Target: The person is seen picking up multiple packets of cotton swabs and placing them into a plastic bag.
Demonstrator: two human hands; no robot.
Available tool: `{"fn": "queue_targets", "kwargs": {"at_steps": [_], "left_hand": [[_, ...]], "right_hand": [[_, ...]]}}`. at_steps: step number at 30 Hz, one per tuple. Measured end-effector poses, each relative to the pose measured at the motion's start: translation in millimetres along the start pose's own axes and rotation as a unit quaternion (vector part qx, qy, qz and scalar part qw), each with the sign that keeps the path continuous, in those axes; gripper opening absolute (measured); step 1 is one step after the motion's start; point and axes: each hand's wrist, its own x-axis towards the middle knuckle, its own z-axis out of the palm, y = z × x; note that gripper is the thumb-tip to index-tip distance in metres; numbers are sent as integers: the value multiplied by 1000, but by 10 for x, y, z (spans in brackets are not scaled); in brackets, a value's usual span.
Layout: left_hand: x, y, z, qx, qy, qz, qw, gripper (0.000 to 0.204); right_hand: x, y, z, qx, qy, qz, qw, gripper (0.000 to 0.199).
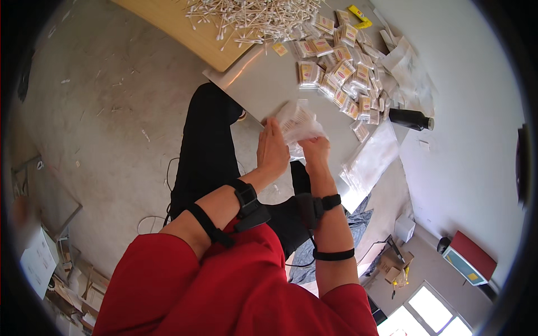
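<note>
Between my two hands, at the near edge of the grey table, is a clear plastic bag with cotton swabs inside. My left hand is at the bag's left side, its fingers straight and close together against the plastic; its thumb is hidden. At the lower right corner of the bag, my right hand pinches the plastic with bent fingers. Small packs of cotton swabs with yellow and white labels lie heaped just beyond the bag.
Loose cotton swabs are piled on a wooden board at the far left of the table. A black bottle lies at the right near the wall. Flat clear plastic bags hang over the right edge. A yellow packet lies farther back.
</note>
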Motion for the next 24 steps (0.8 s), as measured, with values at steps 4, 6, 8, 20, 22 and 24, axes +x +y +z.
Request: {"fn": "queue_targets", "kwargs": {"at_steps": [4,6,8,20,22,24], "left_hand": [[10,3,2,-46,-57,-38,997,61],[61,15,2,-25,-117,-60,991,74],[99,24,-34,-26,-132,-66,989,75],[137,-132,94,-50,-70,35,996,67],[125,-160,143,-40,-62,47,996,66],[130,-162,170,-32,-59,31,997,66]], "right_hand": [[164,189,-3,44,-82,67,993,32],[142,190,65,22,-43,53,997,28],[84,103,53,-144,-21,-10,989,24],[117,-180,244,-333,132,-294,886,11],[131,-188,301,-344,151,-268,887,12],[108,-217,335,-312,159,-240,906,12]]}}
